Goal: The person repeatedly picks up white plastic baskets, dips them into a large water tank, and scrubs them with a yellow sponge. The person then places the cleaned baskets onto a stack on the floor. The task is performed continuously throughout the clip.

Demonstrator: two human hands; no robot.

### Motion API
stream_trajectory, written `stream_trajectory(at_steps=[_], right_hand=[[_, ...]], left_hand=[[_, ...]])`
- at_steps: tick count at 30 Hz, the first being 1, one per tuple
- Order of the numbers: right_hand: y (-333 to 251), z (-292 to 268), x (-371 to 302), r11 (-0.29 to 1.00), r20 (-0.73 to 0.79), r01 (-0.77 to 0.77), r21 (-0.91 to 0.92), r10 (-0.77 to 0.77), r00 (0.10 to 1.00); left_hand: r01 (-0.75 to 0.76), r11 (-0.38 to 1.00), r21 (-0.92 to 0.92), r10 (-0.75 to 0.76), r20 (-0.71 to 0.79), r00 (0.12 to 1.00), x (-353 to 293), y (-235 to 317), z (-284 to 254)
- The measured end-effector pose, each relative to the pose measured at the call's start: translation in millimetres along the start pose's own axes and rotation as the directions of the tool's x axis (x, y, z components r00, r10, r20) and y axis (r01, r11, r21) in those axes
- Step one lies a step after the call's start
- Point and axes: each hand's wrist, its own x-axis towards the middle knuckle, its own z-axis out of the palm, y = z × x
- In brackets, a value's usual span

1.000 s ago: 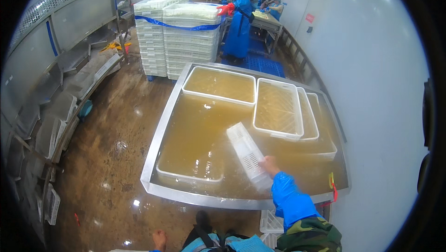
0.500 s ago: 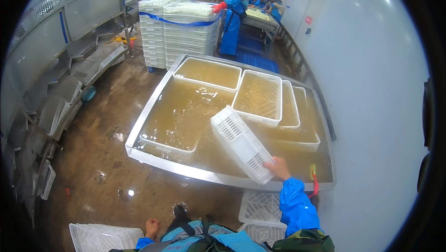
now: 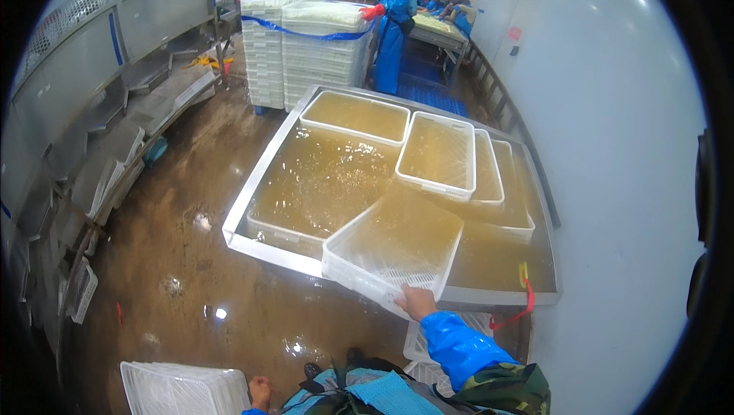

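My right hand grips the near edge of a white perforated plastic crate. The crate is tilted, its far end in the brownish water and its near left corner over the tank's front rim. My left hand hangs low at the bottom, fingers curled, with no object visible in it. Right beside it stands a stack of white crates. The metal tank holds more white crates, among them an upright one at the centre and another at the far left, both partly submerged.
More crates lie below the tank's front right corner. A red strap hangs at that corner. Tall crate stacks stand behind, beside a person in blue. A white wall runs along the right; racks line the left.
The crate in my right hand has turned from its side to open side up, with its far end now in the water. My right hand has come left and nearer. My view has shifted slightly.
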Motion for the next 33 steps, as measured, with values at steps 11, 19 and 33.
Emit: stream_trajectory(at_steps=[11,19,33], right_hand=[[10,20,62,1.0,0.054,-0.029,-0.009,0.029,0.998],[31,-118,99,0.992,0.072,0.128,0.004,-0.128,0.989],[4,-84,156,0.941,0.196,0.331,-0.077,-0.311,0.93]], left_hand=[[0.037,0.999,-0.026,-0.04,-0.135,0.99,-15,-22,0],[-0.022,1.0,0.006,0.023,-0.193,0.981,-64,-12,63],[-0.017,0.996,-0.083,-0.027,-0.494,0.869,-98,-5,142]])
